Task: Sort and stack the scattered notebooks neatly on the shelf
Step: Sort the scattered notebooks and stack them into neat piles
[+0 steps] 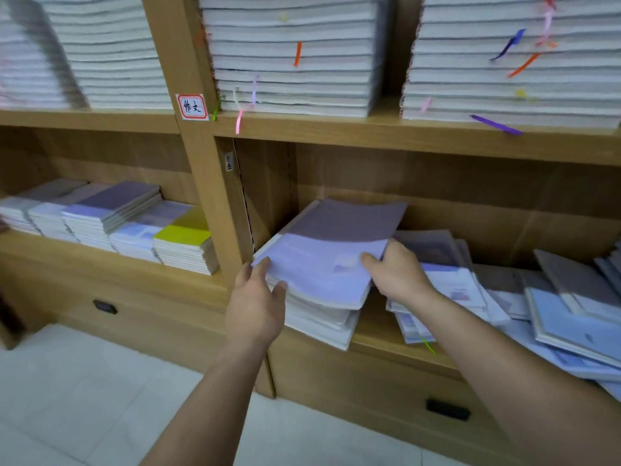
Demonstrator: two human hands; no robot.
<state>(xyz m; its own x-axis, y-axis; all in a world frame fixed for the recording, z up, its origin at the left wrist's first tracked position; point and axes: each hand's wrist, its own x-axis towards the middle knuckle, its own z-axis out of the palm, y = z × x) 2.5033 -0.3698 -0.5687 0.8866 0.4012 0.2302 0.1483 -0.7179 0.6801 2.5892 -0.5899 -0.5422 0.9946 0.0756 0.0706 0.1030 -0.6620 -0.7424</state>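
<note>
1. The stack (322,314) of notebooks sits in the left end of the lower shelf (379,331) compartment, close to the upright, with its near edge jutting over the shelf front.
2. The top notebook (322,260), lavender-covered, lies between my two hands, its right side bowed upward.
3. My right hand (398,275) is at that notebook's right edge. The thumb lies flat on the cover and the fingers are curled under the edge, so I have hold of it.
4. My left hand (257,297) is at the stack's near-left corner, fingers loosely straight. The fingertips touch the top cover and the thumb rests against the page edges, gripping nothing.
5. Both forearms reach forward from below, wrists nearly level.
6. The scattered notebooks (554,317) lie overlapped and askew just beyond my right wrist, farther along the same shelf.
</note>
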